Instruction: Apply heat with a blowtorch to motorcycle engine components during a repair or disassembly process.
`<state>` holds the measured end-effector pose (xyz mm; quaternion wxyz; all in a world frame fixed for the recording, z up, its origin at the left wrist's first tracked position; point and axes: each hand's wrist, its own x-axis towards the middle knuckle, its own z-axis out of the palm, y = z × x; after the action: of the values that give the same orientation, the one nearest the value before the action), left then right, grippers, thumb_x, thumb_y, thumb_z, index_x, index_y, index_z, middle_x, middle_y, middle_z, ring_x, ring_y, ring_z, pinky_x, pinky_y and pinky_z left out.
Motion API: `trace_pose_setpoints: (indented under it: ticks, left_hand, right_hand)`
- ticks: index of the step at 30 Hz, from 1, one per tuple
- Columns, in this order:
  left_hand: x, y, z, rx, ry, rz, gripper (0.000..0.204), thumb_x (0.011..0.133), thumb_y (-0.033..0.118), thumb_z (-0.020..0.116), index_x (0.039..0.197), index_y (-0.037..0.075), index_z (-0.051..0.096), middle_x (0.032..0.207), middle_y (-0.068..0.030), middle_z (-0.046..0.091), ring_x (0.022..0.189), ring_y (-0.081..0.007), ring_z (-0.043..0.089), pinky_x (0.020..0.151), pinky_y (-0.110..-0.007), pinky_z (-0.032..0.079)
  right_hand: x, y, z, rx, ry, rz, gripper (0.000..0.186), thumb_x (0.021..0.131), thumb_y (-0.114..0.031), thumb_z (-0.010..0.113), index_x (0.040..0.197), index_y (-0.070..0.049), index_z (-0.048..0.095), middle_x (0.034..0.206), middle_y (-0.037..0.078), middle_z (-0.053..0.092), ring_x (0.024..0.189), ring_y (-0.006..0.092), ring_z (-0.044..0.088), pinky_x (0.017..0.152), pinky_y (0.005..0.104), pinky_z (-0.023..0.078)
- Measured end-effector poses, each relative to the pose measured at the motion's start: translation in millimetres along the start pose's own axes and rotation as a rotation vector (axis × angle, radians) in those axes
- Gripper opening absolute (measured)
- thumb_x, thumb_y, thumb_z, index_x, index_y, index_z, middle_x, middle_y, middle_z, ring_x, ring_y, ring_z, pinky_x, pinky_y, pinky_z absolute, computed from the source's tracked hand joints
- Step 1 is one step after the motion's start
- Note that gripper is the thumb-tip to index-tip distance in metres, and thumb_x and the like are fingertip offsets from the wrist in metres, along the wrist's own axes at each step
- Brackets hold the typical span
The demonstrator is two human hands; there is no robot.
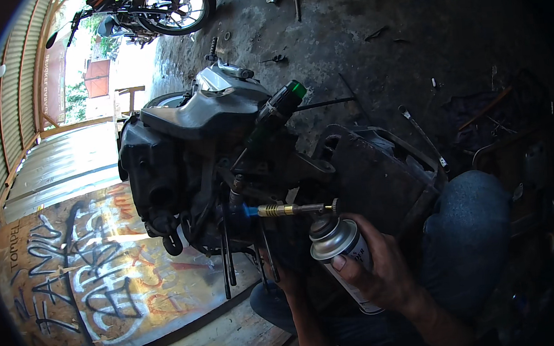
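My right hand is wrapped round the can of a blowtorch, a silver-and-white gas canister with a brass nozzle. From the nozzle a blue flame points left onto a dark part of the engine. Below the flame, in shadow, my left hand reaches up beside the engine; its fingers are hidden behind thin dark rods. A screwdriver with a green-ended handle leans out of the engine's upper side, above the torch.
A combination wrench lies on the dark floor to the right, near my knee. Behind it is a black frame-like part. A motorcycle stands at the far left. A painted wooden board lies to my left.
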<state>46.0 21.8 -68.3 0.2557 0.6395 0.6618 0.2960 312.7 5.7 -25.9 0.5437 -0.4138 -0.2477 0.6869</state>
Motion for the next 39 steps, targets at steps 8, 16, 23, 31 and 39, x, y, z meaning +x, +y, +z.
trace_pose_setpoints:
  ticks: [8,16,23,31,39]
  left_hand:
    - [1,6,-4,0.124,0.004,0.018,0.064,0.115,0.045,0.021,0.156,-0.001,0.036,0.154,-0.0153,0.049,0.139,-0.0244,0.05,0.119,-0.041,0.037]
    - [-4,3,-4,0.1,0.022,-0.093,0.065,0.115,0.047,0.022,0.154,-0.002,0.04,0.151,-0.0147,0.052,0.137,-0.0232,0.053,0.116,-0.038,0.04]
    - [-8,0,-11,-0.042,0.05,-0.116,0.064,0.115,0.046,0.024,0.152,-0.002,0.042,0.147,-0.0144,0.055,0.133,-0.0226,0.056,0.113,-0.037,0.043]
    - [-3,9,0,0.002,0.013,-0.045,0.062,0.116,0.042,0.021,0.151,-0.003,0.044,0.149,-0.016,0.054,0.136,-0.0234,0.053,0.117,-0.039,0.039]
    - [-7,1,-7,0.161,0.067,0.006,0.058,0.116,0.037,0.024,0.152,-0.005,0.042,0.149,-0.0172,0.055,0.136,-0.0243,0.054,0.117,-0.04,0.038]
  right_hand:
    - [2,3,3,0.03,-0.003,-0.008,0.073,0.093,-0.056,0.067,0.132,0.004,0.053,0.108,0.02,0.072,0.098,0.031,0.074,0.083,0.0421,0.059]
    - [2,2,2,0.027,0.007,0.004,0.074,0.092,-0.058,0.067,0.131,0.003,0.053,0.108,0.02,0.072,0.098,0.0307,0.074,0.082,0.0418,0.059]
    - [3,2,4,0.032,0.004,0.012,0.073,0.092,-0.057,0.067,0.131,0.003,0.054,0.106,0.019,0.072,0.096,0.0296,0.074,0.082,0.0413,0.059]
    - [2,1,2,0.005,-0.002,0.006,0.072,0.094,-0.056,0.066,0.132,0.003,0.053,0.107,0.019,0.072,0.097,0.0301,0.074,0.082,0.042,0.059]
    - [4,4,6,-0.005,-0.05,0.031,0.076,0.095,-0.059,0.064,0.135,0.004,0.05,0.108,0.022,0.071,0.099,0.033,0.074,0.083,0.0434,0.06]
